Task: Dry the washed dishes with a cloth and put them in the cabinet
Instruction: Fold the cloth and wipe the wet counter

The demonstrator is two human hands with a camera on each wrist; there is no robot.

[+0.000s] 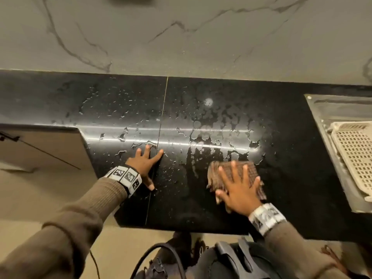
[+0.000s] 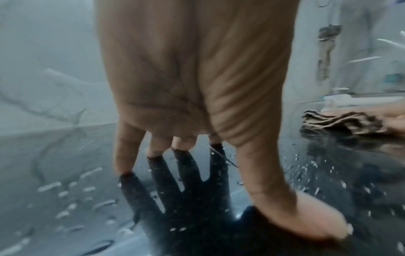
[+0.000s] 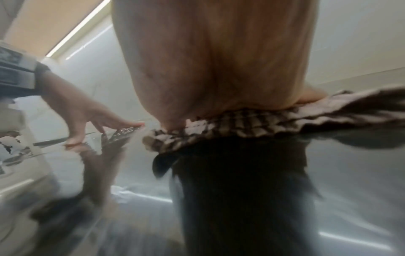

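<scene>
My right hand [image 1: 238, 190] presses flat, fingers spread, on the checked cloth [image 1: 235, 174] lying on the wet black counter [image 1: 281, 158]. My left hand [image 1: 145, 165] rests open beside it. No dishes in sight, so probably they're stored; puddles remain. No readable writing anywhere.
</scene>
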